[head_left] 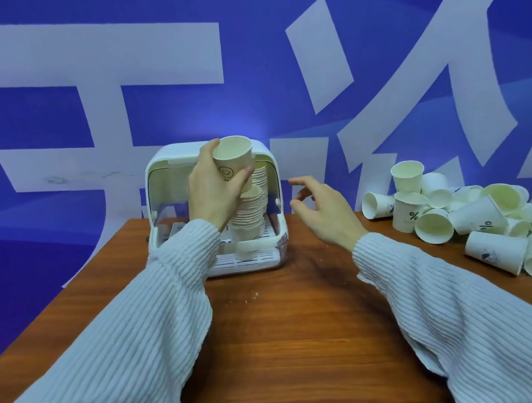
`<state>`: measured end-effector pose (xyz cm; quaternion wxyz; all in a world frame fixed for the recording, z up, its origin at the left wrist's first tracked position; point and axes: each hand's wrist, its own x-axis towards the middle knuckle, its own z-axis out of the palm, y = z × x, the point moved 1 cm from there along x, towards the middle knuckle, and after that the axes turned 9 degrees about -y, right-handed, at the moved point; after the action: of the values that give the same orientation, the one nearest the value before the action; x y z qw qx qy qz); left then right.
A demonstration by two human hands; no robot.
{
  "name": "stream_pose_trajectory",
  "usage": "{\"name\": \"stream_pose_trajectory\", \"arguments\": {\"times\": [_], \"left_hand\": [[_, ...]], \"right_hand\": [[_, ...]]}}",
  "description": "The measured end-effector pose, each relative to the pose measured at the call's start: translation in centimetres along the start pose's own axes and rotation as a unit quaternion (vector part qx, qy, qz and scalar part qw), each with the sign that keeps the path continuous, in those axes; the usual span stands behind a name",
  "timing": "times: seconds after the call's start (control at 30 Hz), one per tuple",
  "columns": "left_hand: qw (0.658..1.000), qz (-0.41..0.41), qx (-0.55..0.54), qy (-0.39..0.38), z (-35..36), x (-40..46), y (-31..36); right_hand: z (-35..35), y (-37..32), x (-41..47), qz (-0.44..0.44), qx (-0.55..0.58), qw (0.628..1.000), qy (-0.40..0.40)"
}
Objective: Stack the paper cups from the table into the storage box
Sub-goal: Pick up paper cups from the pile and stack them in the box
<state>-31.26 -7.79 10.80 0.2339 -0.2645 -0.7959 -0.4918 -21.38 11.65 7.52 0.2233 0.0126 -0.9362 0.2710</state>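
A white storage box (160, 194) stands open at the far middle of the wooden table. Inside it rise two stacks of paper cups (249, 210). My left hand (212, 187) is shut on a paper cup with a smiley face (233, 161), held upright in front of the box's top, just above the nearer stack. My right hand (321, 209) hovers open to the right of the box, fingers spread, holding nothing. A pile of loose paper cups (466, 210) lies at the table's right side.
The wooden table (290, 332) has a few small crumbs near its middle. A blue wall with large white characters (103, 87) stands close behind the box. The table's left edge runs diagonally past the box.
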Motion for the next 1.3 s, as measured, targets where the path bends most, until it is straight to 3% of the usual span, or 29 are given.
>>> {"name": "stream_pose_trajectory", "arguments": {"times": [0.1,0.2,0.27,0.43,0.93,1.1,1.3], "left_hand": [[0.999,-0.005,0.011,-0.041,0.5,-0.2,-0.4],[0.988,0.029,0.115,-0.095,1.2,-1.4,-1.0],[0.978,0.046,0.186,-0.080,1.5,-2.0,-1.5],[0.973,-0.007,0.227,-0.051,1.1,-1.2,-1.8],[0.980,-0.116,0.067,-0.150,3.3,-1.5,-2.3],[0.993,0.027,0.110,-0.023,5.4,-4.7,0.8],[0.980,0.114,0.144,-0.076,9.2,-8.4,4.1]], "right_hand": [[0.0,0.1,-0.3,0.007,0.012,1.000,-0.002],[0.3,0.4,-0.9,0.011,0.018,1.000,-0.009],[0.4,0.8,-1.3,0.016,0.021,1.000,-0.010],[0.3,1.6,-2.3,0.036,0.029,0.999,-0.013],[-0.5,4.2,-5.4,0.090,0.083,0.992,-0.020],[-3.4,7.3,-9.3,0.146,0.117,0.982,0.024],[-6.5,10.0,-12.1,0.200,0.114,0.971,0.060]]}}
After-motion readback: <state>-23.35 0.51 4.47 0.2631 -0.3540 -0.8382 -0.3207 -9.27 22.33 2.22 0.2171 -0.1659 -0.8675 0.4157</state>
